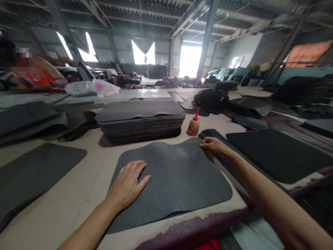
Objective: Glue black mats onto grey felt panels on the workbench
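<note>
Both hands lie open: our left hand (128,184) flattens the grey mat (171,180) at 8 o'clock; our right hand (213,145) steadies its 1 o'clock edge on the bench (85,180).

Left-hand mat (31,173) cut off by frame edge — bottle (193,125) label perhaps illegible.

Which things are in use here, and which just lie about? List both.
In use: left hand flat on grey mat; right hand at its far corner.
Lying about: mat stack, glue bottle, black sheet, plastic bags.
</note>
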The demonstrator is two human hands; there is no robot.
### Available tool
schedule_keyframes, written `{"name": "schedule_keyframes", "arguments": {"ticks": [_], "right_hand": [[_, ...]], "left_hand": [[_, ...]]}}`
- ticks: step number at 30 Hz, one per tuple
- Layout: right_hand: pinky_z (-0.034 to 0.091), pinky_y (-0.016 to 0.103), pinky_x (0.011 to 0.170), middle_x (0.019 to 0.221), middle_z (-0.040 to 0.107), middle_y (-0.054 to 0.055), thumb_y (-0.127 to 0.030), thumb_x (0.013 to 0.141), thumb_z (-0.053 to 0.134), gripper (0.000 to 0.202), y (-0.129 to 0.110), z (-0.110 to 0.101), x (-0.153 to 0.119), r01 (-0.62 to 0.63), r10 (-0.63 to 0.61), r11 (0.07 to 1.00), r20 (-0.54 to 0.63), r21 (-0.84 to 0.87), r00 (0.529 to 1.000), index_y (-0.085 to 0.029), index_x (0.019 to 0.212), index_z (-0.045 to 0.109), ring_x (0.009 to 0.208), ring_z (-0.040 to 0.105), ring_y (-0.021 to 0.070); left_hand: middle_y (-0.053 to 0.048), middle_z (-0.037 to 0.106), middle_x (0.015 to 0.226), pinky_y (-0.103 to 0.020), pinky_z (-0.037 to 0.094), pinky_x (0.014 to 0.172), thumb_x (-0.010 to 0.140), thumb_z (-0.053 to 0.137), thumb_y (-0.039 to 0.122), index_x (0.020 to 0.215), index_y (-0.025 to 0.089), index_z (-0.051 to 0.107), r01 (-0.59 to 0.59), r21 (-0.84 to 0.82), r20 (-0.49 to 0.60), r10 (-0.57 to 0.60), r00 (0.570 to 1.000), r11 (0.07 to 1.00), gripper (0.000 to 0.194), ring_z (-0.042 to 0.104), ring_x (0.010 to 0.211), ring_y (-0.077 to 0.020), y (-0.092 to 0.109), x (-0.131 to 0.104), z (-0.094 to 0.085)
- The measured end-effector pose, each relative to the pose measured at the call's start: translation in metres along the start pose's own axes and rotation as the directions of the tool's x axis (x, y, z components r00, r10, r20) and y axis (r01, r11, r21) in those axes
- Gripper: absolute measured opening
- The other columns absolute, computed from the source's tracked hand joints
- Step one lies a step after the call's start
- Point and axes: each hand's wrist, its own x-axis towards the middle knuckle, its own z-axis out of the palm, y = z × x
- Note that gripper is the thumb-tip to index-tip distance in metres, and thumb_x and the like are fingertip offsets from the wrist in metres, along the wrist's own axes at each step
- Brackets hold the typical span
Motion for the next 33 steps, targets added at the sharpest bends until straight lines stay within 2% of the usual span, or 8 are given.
{"name": "schedule_keyframes", "arguments": {"ticks": [7,11,14,16,18,21,26,33], "right_hand": [[0.039,0.023,0.059,0.066,0.056,-0.003,-0.033,0.08,0.068,0.018,0.008,0.002,0.0,0.076,-0.095,0.971,-0.073,-0.228,0.993,-0.019,0.076,0.058,0.066,0.053,0.0136],[0.045,0.029,0.07,0.088,0.068,0.006,-0.029,0.082,0.066,0.019,0.001,-0.003,-0.012,0.045,-0.122,0.913,-0.168,-0.405,0.978,-0.017,0.096,0.066,0.082,0.063,0.0209],[0.048,0.036,0.08,0.112,0.066,0.015,-0.027,0.089,0.056,0.03,-0.02,0.005,-0.029,0.09,-0.229,0.856,-0.218,-0.51,0.949,-0.014,0.115,0.063,0.096,0.064,0.0276],[0.049,0.038,0.09,0.123,0.063,0.015,-0.033,0.095,0.051,0.035,-0.035,0.021,-0.043,0.196,-0.334,0.818,-0.169,-0.54,0.927,-0.016,0.124,0.061,0.108,0.062,0.028],[0.044,0.038,0.105,0.135,0.06,0.014,-0.043,0.099,0.048,0.045,-0.043,0.043,-0.055,0.351,-0.45,0.754,-0.046,-0.556,0.892,-0.017,0.134,0.058,0.124,0.056,0.0269],[0.032,0.044,0.119,0.153,0.046,0.019,-0.058,0.102,0.039,0.067,-0.035,0.073,-0.065,0.466,-0.509,0.644,0.116,-0.607,0.853,-0.009,0.146,0.049,0.143,0.04,0.0308],[0.027,0.051,0.12,0.159,0.033,0.026,-0.072,0.099,0.025,0.091,-0.008,0.088,-0.063,0.288,-0.388,0.613,0.037,-0.736,0.921,0.001,0.151,0.041,0.149,0.029,0.0379],[0.026,0.051,0.119,0.152,0.039,0.032,-0.076,0.096,0.024,0.099,0.0,0.088,-0.058,0.2,-0.383,0.579,-0.047,-0.791,0.923,0.007,0.146,0.046,0.147,0.031,0.041]], "left_hand": [[-0.012,0.059,0.137,-0.053,0.045,0.107,0.099,0.05,0.049,0.13,0.019,0.059,0.012,0.008,0.023,-0.012,1.0,1.0,0.043,0.052,0.127,-0.0306,-0.001,0.0,-0.001],[-0.012,0.058,0.138,-0.052,0.045,0.107,0.1,0.05,0.048,0.131,0.02,0.058,0.004,0.004,0.015,-0.004,1.0,1.0,0.043,0.053,0.127,-0.0295,-0.001,0.0,0.001],[-0.012,0.058,0.138,-0.052,0.044,0.108,0.099,0.051,0.047,0.131,0.019,0.058,0.002,0.003,0.018,-0.002,1.0,1.0,0.043,0.052,0.128,-0.0294,0.0,-0.001,0.0],[-0.013,0.058,0.139,-0.052,0.044,0.109,0.1,0.05,0.047,0.132,0.018,0.057,0.004,0.012,0.026,-0.005,1.0,1.0,0.044,0.052,0.129,-0.0296,0.002,-0.001,0.0],[-0.014,0.056,0.143,-0.052,0.042,0.111,0.1,0.049,0.049,0.135,0.016,0.056,0.022,0.04,0.036,-0.023,0.999,0.999,0.048,0.05,0.132,-0.0305,0.003,-0.001,-0.001],[-0.017,0.048,0.152,-0.056,0.037,0.115,0.098,0.047,0.056,0.141,0.012,0.052,0.096,0.135,0.05,-0.104,0.993,0.986,0.062,0.042,0.141,-0.0355,0.002,-0.002,0.001],[-0.024,0.034,0.159,-0.058,0.031,0.12,0.096,0.04,0.067,0.148,0.004,0.045,0.21,0.25,0.061,-0.231,0.971,0.945,0.081,0.031,0.148,-0.0413,0.001,-0.004,0.007],[-0.027,0.027,0.161,-0.058,0.029,0.12,0.095,0.036,0.071,0.151,0.004,0.04,0.261,0.241,0.103,-0.292,0.951,0.935,0.087,0.024,0.151,-0.0412,0.0,-0.006,0.004]]}}
